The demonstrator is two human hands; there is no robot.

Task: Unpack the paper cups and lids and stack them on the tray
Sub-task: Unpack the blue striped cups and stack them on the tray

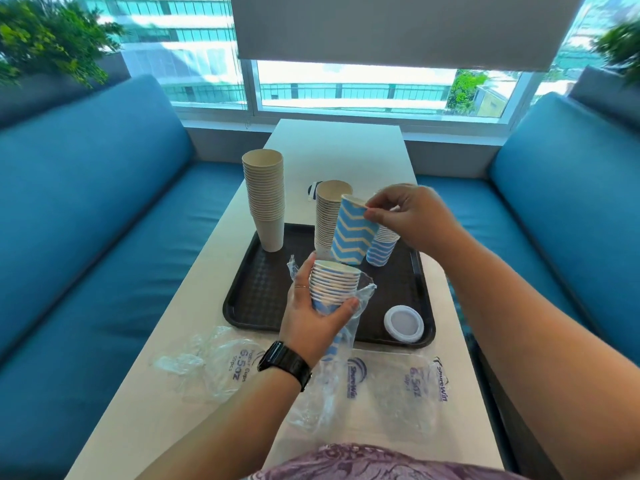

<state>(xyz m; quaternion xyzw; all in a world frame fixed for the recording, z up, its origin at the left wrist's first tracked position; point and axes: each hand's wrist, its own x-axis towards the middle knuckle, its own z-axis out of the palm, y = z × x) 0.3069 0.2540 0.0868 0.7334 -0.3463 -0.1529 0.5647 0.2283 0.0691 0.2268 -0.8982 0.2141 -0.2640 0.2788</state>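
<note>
The left hand (313, 315) has its grip curled round a nested stack of blue paper cups (334, 284), rolled rims showing as tight white rings, with a crinkled clear plastic sleeve (358, 317) pushed down around the lower part. The right hand (412, 216) pinches the rim of a single cup (353, 233), a tapered paper cone printed with blue and cream zigzags, held tilted above the tray. The tray (263, 289) is dark, rectangular with rounded corners and a woven-looking textured floor, lying on the long pale worktop (194, 306). On it stand a tall stack of plain beige cups (265, 199) at the far left corner, a second beige stack (327, 216) behind the held cup, and a short blue zigzag stack (381, 245) just right of it. A round white plastic lid (403, 322) lies flat at the tray's near right corner. Empty, wrinkled transparent bags (214, 362) with printed lettering lie on the worktop near the tray's front edge.
</note>
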